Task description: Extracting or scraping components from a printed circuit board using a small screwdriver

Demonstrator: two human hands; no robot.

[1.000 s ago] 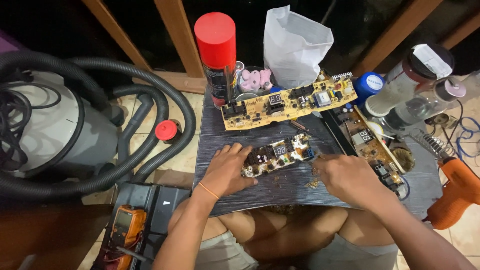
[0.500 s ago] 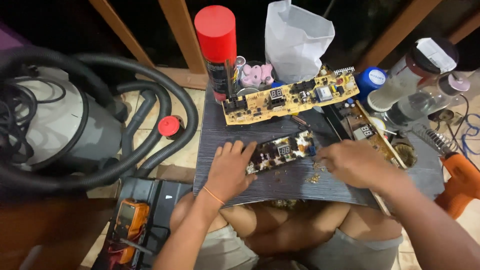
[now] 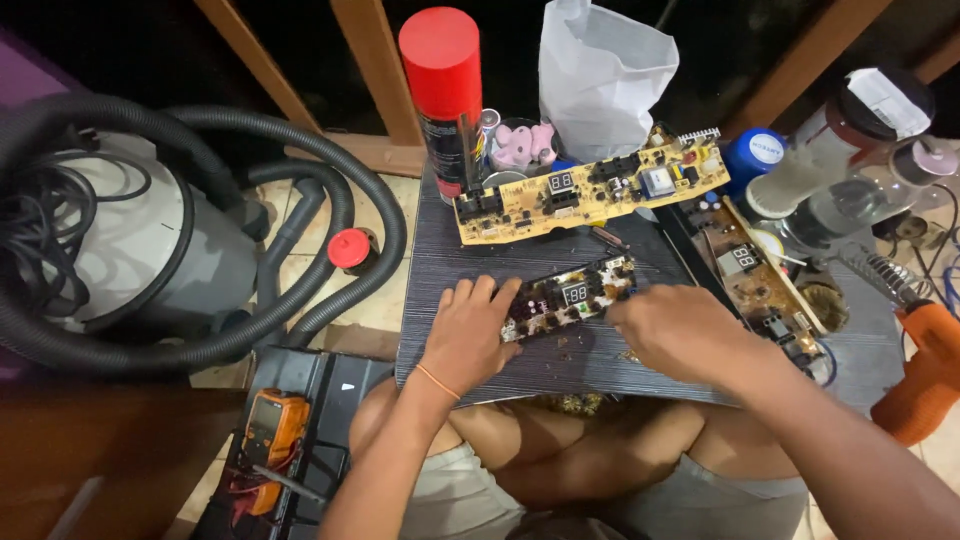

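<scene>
**A:** Head cam, looking down: your left hand is lying flat, fingers spread, on the dark striped counter, fingertips pressing the left end of the small dark circuit board. That board sits right between your two hands, tilted a bit, far end up toward the right.

**B:** And the right hand?

**A:** Your right hand is curled over the board's right end, knuckles up. Can't tell if you're pinching something under there, the fingertips are hidden. Just past your hands there's a long yellow circuit board lying across the counter, and beyond that a red-capped spray can and a white bag.

**B:** What about off to the sides?

**A:** Right of your right hand, another board in a narrow tray, then an orange power tool further out. Left of your left hand, off the counter, a grey vacuum cleaner with its black hose looped round it. Down by your left elbow, an orange multimeter in a dark case.
</scene>
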